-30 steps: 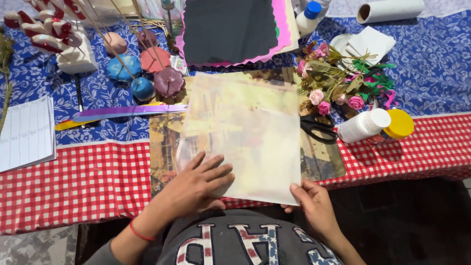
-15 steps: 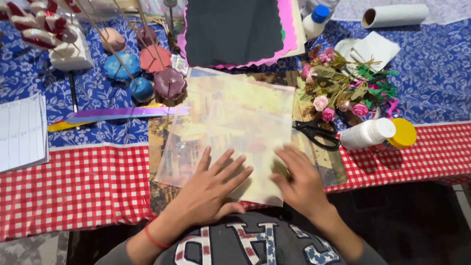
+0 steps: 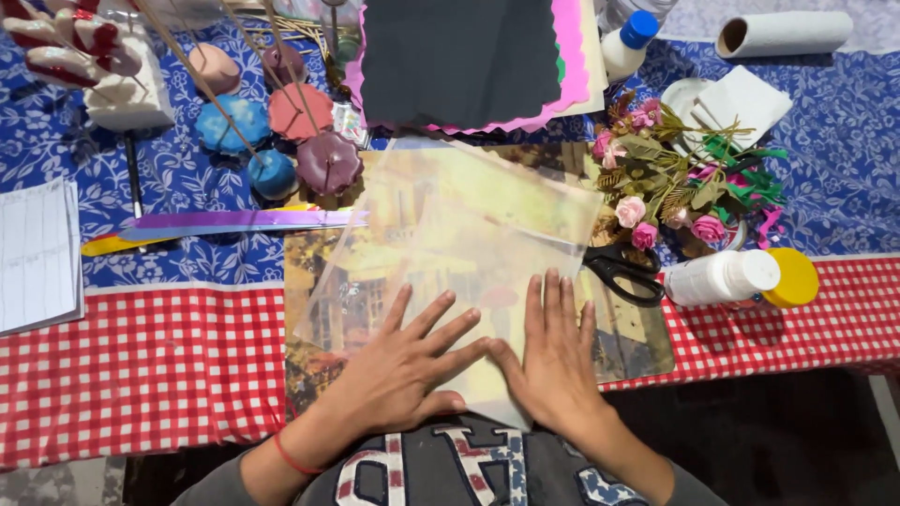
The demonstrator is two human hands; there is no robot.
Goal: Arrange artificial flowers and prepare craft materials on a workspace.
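Note:
A pale translucent sheet (image 3: 459, 234) lies tilted over a printed picture of a street scene (image 3: 630, 330) at the table's front edge. My left hand (image 3: 403, 365) lies flat on the sheet's near part, fingers spread. Beside it, my right hand (image 3: 555, 356) also presses flat on the sheet, fingers together and pointing away from me. Neither hand grips anything.
Black scissors (image 3: 626, 270) lie right of the sheet, beside a bunch of artificial flowers (image 3: 675, 187) and a white bottle on its side (image 3: 722, 276) with a yellow lid (image 3: 793, 277). Behind are dark and pink papers (image 3: 459, 61), coloured shapes on sticks (image 3: 272, 131) and a purple strip (image 3: 234, 222).
My right hand moved from the sheet's right edge onto its surface next to the left hand. Both hands now lie flat, and the sheet sits more tilted.

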